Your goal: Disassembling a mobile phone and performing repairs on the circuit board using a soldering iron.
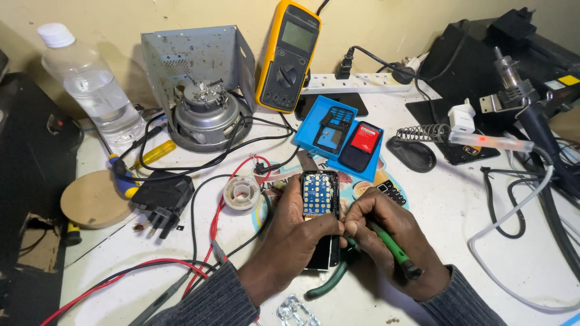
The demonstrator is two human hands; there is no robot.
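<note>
at frame centre the left hand (296, 232) grips an opened phone (320, 199), hiding its lower half. the right hand (389, 238) pinches a green-handled screwdriver (393, 247); its tip is hidden behind the fingers.

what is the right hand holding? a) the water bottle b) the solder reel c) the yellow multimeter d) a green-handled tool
d: the right hand grips a green-handled tool, its tip at the opened phone that the left hand holds; the multimeter, bottle and solder reel sit untouched.
</note>
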